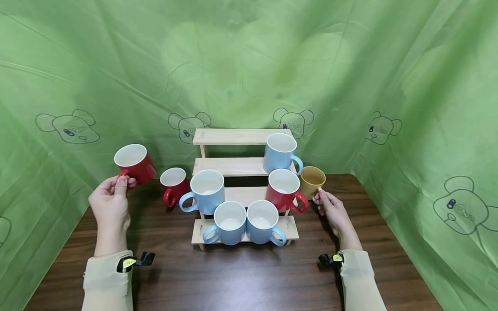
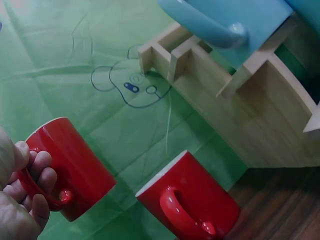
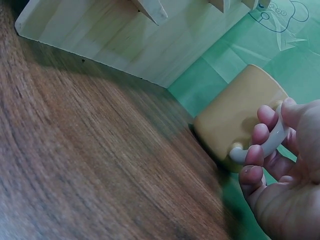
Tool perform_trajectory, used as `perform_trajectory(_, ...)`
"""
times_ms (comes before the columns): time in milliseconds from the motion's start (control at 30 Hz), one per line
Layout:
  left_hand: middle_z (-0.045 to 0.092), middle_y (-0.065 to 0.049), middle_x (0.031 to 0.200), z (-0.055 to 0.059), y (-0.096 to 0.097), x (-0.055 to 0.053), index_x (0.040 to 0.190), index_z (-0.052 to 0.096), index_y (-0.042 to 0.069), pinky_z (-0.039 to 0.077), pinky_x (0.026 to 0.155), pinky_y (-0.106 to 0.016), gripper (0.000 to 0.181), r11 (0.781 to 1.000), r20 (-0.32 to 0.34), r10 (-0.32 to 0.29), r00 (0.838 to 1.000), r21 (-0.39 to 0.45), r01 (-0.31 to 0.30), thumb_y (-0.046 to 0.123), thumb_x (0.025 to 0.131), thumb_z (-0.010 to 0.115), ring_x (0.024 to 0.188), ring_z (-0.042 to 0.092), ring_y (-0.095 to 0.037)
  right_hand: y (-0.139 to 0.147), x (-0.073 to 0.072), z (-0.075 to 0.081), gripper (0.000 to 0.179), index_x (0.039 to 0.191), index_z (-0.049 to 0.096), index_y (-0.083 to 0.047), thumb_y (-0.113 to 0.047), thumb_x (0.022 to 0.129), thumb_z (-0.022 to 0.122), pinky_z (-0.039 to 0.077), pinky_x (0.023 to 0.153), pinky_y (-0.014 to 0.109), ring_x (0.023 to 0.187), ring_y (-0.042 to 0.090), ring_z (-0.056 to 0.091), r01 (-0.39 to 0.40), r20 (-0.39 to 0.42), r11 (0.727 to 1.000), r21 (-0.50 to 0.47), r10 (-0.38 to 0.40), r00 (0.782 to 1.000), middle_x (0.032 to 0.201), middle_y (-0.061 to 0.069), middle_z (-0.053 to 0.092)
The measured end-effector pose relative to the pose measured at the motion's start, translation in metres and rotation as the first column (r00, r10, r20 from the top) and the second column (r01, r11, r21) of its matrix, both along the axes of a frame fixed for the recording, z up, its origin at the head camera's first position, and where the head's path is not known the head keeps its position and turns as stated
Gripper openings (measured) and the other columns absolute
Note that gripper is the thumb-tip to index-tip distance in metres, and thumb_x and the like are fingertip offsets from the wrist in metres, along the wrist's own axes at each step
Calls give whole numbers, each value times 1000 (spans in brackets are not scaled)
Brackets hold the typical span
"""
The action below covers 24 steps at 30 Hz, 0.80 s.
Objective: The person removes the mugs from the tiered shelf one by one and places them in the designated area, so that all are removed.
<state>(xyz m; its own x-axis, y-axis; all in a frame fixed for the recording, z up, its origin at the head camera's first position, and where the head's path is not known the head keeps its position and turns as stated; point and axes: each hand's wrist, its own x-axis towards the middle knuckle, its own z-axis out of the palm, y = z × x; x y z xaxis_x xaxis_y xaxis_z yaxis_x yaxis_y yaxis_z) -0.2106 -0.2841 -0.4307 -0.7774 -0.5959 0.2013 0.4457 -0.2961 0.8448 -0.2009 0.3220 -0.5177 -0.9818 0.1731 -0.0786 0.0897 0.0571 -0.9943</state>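
Observation:
My left hand (image 1: 112,204) grips the handle of a red mug (image 1: 145,169) with a white inside, held in the air left of the rack. Beside it a second red mug (image 1: 177,186) stands on the table; in the left wrist view that mug (image 2: 192,200) sits apart from the held one. At the rack's right side, my right hand (image 1: 333,210) holds the pale handle of a yellow mug (image 1: 307,186). In the right wrist view its fingers curl round the handle of the yellow mug (image 3: 240,112), which is upright at the table's back edge.
A stepped wooden rack (image 1: 225,166) stands mid-table. It bears a light blue mug (image 1: 275,160) upper right, a red mug (image 1: 277,196) below it, another blue mug (image 1: 212,198) at left, and two blue mugs on the lowest step. Green cloth (image 1: 233,65) hangs behind the brown table (image 1: 233,280).

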Motion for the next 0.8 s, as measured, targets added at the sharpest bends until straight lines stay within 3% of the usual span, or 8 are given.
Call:
perform_trajectory(267,81,-10,86,-12,-6,-3,111,74,-16,63,77,-22,19,1000,42,9,999,5,-9,0,99,76,74,77,-17,0,1,1,42,109,65,-2,-42,115,54,47,70,24,81,10,54,-6,-3,1000,-19,6,1000,95,-4,62)
perform_trajectory(500,80,-10,84,-24,-8,-7,105,75,-14,62,74,-20,12,1000,37,25,999,11,-26,-3,100,74,72,78,-16,-1,0,2,44,110,64,0,-42,115,54,46,70,23,81,10,54,-2,-5,1000,-16,2,1000,95,-4,63)
perform_trajectory(800,80,-8,82,-40,-12,-11,106,75,-15,61,79,-20,15,999,85,34,996,-4,-33,-2,101,74,72,78,-16,-1,1,3,43,109,64,-1,-42,116,53,46,69,24,81,11,53,-2,-5,1000,-17,2,1000,95,-4,62)
